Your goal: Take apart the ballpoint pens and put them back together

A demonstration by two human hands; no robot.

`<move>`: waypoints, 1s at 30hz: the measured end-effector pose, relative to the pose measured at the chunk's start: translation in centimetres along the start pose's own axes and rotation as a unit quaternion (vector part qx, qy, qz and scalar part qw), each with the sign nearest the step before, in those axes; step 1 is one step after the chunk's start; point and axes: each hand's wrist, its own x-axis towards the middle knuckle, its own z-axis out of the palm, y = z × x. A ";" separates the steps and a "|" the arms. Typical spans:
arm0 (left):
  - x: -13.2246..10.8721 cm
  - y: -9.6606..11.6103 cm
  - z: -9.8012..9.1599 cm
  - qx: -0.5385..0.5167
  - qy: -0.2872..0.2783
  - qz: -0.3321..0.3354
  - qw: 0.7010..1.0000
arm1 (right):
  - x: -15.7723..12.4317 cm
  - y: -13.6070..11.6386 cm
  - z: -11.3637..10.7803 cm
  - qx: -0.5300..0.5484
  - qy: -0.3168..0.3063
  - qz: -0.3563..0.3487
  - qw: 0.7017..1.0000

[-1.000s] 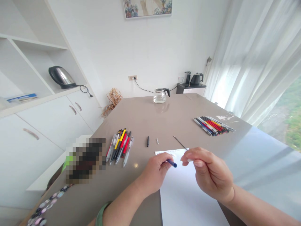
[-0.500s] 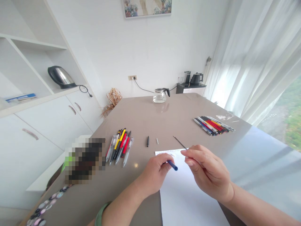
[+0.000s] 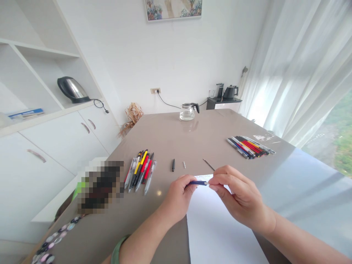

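A dark blue pen barrel (image 3: 198, 182) is pinched in my left hand (image 3: 180, 196), lying nearly level and pointing right. At its right end, the closed thumb and fingertips of my right hand (image 3: 239, 196) grip a small pale piece (image 3: 206, 183). A thin dark pen refill (image 3: 209, 164) shows just beyond my right hand; its rear is hidden, so I cannot tell whether the hand touches it. Below both hands lies a white sheet of paper (image 3: 220, 231). On the table farther off are a black pen tip section (image 3: 173, 165) and a small spring (image 3: 184, 165).
Several clicker pens (image 3: 140, 170) lie in a pile at left, and a row of pen parts (image 3: 250, 147) at right. A glass pot (image 3: 187, 112) stands at the table's far end. A beaded strap (image 3: 55, 238) and a blurred-out dark item (image 3: 101, 189) lie at the left edge.
My left hand has turned the blue barrel from slanting down-right to nearly level. My right hand has moved left to the barrel's end, while the refill's tip stays in nearly the same place.
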 end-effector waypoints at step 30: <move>-0.3 0.1 0.2 -0.098 -0.072 -0.043 0.992 | 0.2 0.9 0.6 0.109 -0.039 0.211 0.971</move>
